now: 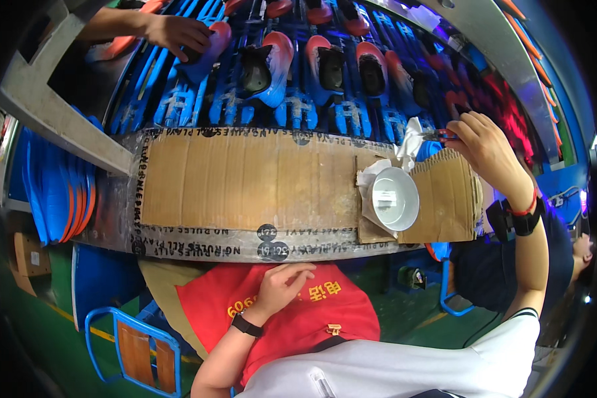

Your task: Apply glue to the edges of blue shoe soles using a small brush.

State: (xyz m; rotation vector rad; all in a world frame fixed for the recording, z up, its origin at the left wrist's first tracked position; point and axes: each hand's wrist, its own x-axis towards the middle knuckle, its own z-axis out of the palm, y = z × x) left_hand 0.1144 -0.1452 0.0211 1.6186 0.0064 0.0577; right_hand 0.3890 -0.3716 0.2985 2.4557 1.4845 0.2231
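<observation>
My left hand [282,286] rests on my red apron [298,318] in my lap, below the table edge, fingers loosely curled with nothing in them. My right hand [484,142] is raised at the far right of the cardboard-covered table [245,179], pinching a small thin tool [438,136] next to a white cloth [410,142]. A round white bowl [395,198] stands on the cardboard just left of and below that hand.
Behind the table a blue conveyor rack [298,106] carries several orange-and-black shoe pieces [325,63]. Another person's hand [179,33] touches one at the upper left. A stack of blue and orange soles [60,186] stands left. A blue chair [136,345] is at lower left.
</observation>
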